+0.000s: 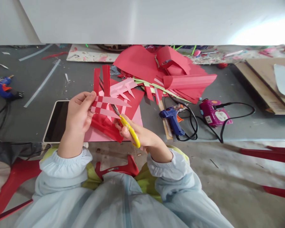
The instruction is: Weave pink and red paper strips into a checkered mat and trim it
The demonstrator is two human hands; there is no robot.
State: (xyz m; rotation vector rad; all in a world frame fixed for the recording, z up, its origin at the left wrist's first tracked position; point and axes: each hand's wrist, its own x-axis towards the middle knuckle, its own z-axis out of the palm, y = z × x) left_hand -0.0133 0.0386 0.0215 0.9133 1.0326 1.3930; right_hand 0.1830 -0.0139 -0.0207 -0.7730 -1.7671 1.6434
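Note:
My left hand (79, 110) pinches the left edge of a woven paper piece (99, 105), a red and pink checkered patch. Two red strips (106, 80) stick up from it, and pink strips with pointed ends stretch to the right. In my right hand (137, 133) is a pair of scissors with yellow handles (130, 130); its blades lie among the strips, parted, one tip near the red strips. Beneath the hands are red and pink paper sheets (135, 103) on the grey table (49, 76).
A tablet (55, 122) lies at the left by the table edge. Red paper (137, 63) is heaped behind. To the right are a blue glue gun (173, 119) with a black cable, a purple box (212, 113) and cardboard (258, 82). Another blue glue gun (2, 87) is far left.

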